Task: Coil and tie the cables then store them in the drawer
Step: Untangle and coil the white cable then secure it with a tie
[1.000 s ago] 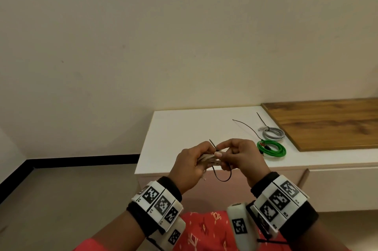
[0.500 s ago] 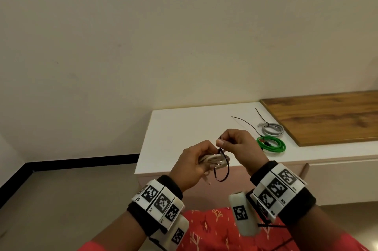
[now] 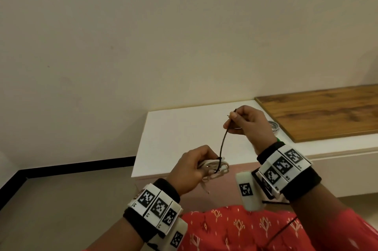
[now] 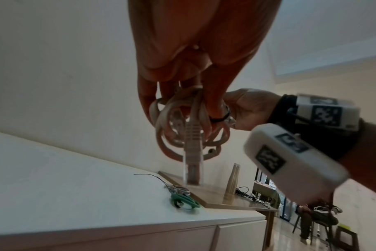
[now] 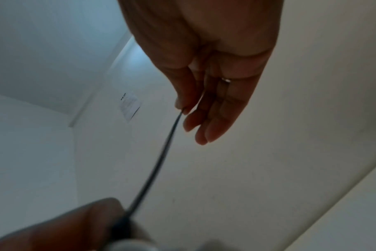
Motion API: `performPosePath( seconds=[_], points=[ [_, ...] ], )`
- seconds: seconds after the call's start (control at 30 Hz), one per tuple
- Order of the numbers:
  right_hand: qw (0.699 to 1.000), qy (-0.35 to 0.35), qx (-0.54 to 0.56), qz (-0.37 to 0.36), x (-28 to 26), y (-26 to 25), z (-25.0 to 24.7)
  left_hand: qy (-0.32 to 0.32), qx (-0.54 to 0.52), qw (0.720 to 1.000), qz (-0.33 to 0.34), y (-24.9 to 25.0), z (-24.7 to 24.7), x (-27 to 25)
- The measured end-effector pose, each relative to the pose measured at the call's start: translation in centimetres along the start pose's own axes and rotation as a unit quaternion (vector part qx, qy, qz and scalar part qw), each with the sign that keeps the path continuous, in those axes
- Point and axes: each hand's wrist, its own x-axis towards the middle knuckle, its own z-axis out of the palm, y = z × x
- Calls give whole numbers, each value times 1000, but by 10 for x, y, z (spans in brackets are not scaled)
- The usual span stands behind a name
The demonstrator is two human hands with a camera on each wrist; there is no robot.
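Fingers [image 3: 232, 116] of the right hand [image 3: 248, 126] pinch the black cable tie [image 3: 223, 144] taut above the beige network cable coil [image 4: 189, 122], gripped by the left hand [image 3: 191, 169]. Best pull straight away from the clasp while the grip stays firm. Beyond lie a green coil [image 4: 184, 202] and a grey coil [image 4: 179, 189] on the white cabinet top [image 3: 180, 128], beside a wooden panel [image 3: 327, 111].

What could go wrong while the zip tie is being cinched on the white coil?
1. The right hand pinches only the thin tail of the black zip tie; it could slip free.
2. The left hand holds the white cable coil in midair with loops splayed and a connector dangling; a loop might escape the tie.
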Motion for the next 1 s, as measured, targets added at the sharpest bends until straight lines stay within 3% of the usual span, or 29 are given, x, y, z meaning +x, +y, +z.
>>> performPosePath(
  seconds=[0.23, 0.37, 0.57, 0.73, 0.87, 1.0],
  points=[
    [982, -144, -41, 119, -28, 25, 12, 18, -14, 1000, -14, -4, -1, 2],
    [991, -97, -21, 90, -29, 26, 17, 10, -16, 1000, -18, -2, 4, 0],
    [993, -65, -76, 59, -23, 26, 22, -21, 43, 999, -26, 2, 3, -2],
    [997, -45, -49, 49, -25, 27, 31, 53, 91, 992, -61, -6, 11, 0],
    [997, -56, 11, 45, -35, 23, 48, 105, 17, 986, -129, -20, 4, 4],
    [997, -64, -9, 34, -43, 29, 60, 117, -33, 982, -145, -29, -3, 4]
  ],
)
